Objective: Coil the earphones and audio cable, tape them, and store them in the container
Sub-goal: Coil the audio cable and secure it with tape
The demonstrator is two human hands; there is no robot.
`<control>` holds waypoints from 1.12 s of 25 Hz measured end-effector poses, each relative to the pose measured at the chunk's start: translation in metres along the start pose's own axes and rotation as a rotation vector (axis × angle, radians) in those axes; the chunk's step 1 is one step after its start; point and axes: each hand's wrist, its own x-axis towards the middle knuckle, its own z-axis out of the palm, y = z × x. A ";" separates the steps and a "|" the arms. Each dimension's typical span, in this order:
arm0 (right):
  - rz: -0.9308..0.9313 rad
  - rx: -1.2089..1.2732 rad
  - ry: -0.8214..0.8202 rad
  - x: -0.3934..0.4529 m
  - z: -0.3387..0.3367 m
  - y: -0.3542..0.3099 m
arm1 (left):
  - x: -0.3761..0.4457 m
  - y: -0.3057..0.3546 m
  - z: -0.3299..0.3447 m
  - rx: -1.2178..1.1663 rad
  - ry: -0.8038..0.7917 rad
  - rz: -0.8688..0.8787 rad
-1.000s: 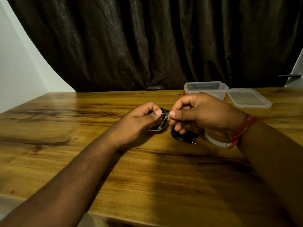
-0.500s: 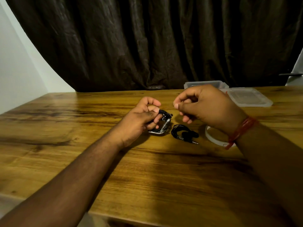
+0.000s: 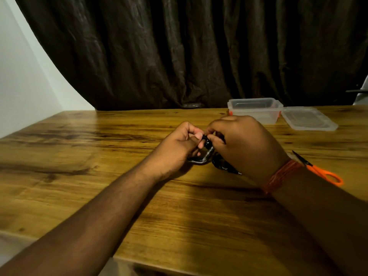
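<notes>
Black coil: a glossy black coiled cable bundle (image 3: 201,157) sits at frame centre, low over the brown wooden counter (image 3: 99,156), held between both hands.
Left hand (image 3: 177,148): its grip is curled round the bundle's left side, thumb pressing on top.
Right hand (image 3: 243,144): thumb and forefinger pinch the bundle's top edge, just beside the left thumb.
Second coil: another black coiled cable with a metal plug (image 3: 225,166) lies on the counter under the right hand, partly hidden.
Container: a clear plastic rectangular box (image 3: 254,109) stands open at upper right of the frame, its clear flat lid (image 3: 308,120) just beside it.
Scissors: orange-handled scissors (image 3: 318,170) lie at right, behind the right wrist.
Step in hand: likely pressing tape down round the held coil; the shiny band suggests tape, though I cannot confirm it.
Next move: smooth the wrap closed without letting the loops spring loose, then carry the bundle to the open box.
</notes>
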 end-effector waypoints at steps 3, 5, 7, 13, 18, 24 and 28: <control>-0.030 -0.019 -0.013 0.000 0.002 -0.002 | 0.002 -0.002 0.001 -0.052 0.021 -0.016; -0.031 -0.033 -0.025 0.000 0.002 -0.003 | 0.004 -0.003 0.001 -0.084 0.007 -0.017; -0.043 -0.043 -0.036 0.001 0.002 -0.004 | 0.004 -0.003 0.002 -0.142 0.007 -0.028; -0.068 -0.049 -0.052 -0.001 0.002 -0.009 | 0.006 0.000 0.004 -0.408 0.040 -0.125; -0.073 -0.054 -0.056 -0.001 0.003 -0.013 | 0.010 -0.003 0.005 -0.412 0.079 -0.113; -0.077 -0.044 -0.026 -0.002 0.003 -0.016 | 0.007 0.003 0.009 -0.350 0.108 -0.097; -0.064 -0.040 0.024 -0.003 0.003 -0.018 | 0.006 0.006 0.007 -0.335 0.131 -0.052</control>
